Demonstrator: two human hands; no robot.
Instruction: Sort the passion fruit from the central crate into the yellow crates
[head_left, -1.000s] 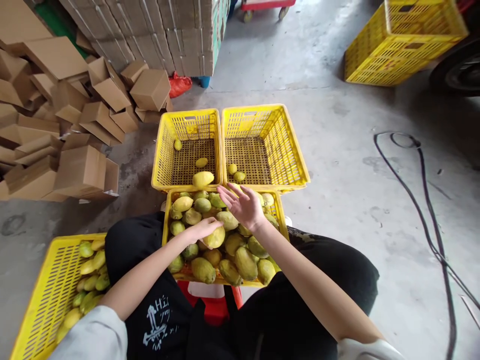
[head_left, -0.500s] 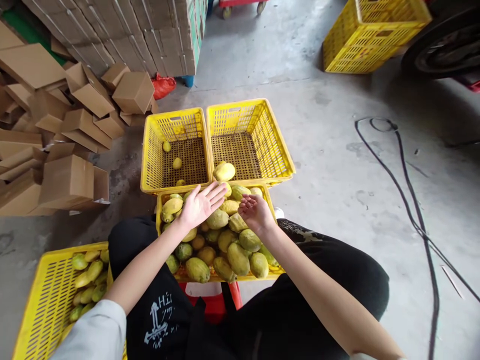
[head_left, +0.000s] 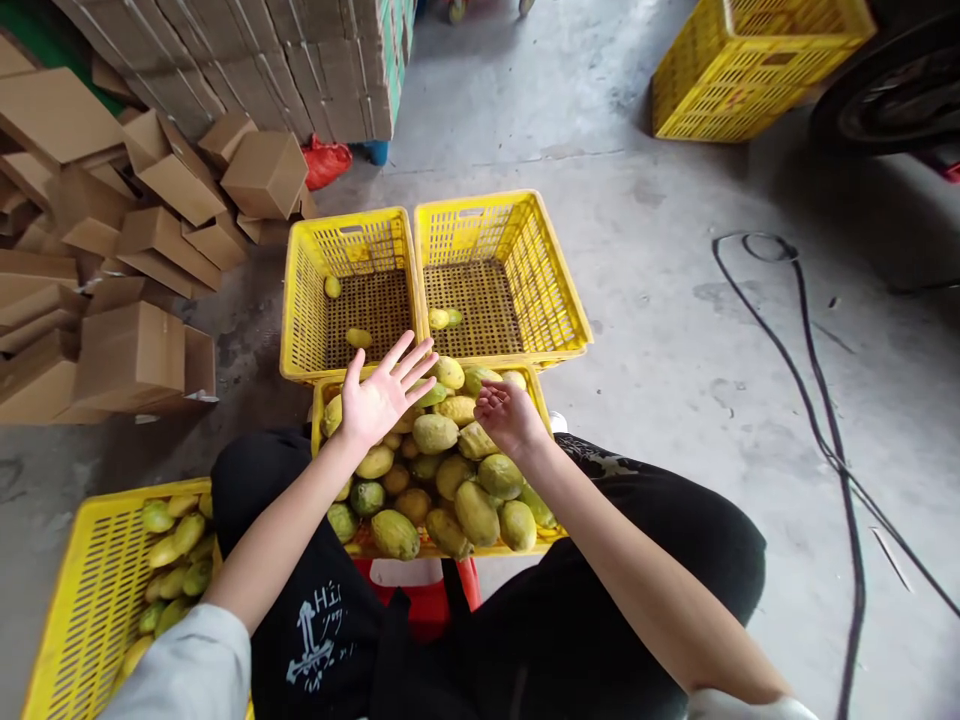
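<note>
My left hand is palm up with fingers spread, holding nothing, above the left part of a yellow crate heaped with green-yellow fruit. Over the same crate's right side, my right hand has its palm turned up and fingers loosely curled, with nothing in it. Beyond stand two more yellow crates side by side. The left one has a few fruits in it. In the right one, yellow-green fruit lies near the front left corner.
At the lower left is a yellow crate with fruit. Cardboard boxes are piled at the left. Another yellow crate and a wheel stand at the upper right. A black cable lies on the floor.
The large yellow fruit above the crates' shared edge is gone from there, and fruit now shows inside the right far crate. My left hand has moved slightly left and up, its fingers wider apart.
</note>
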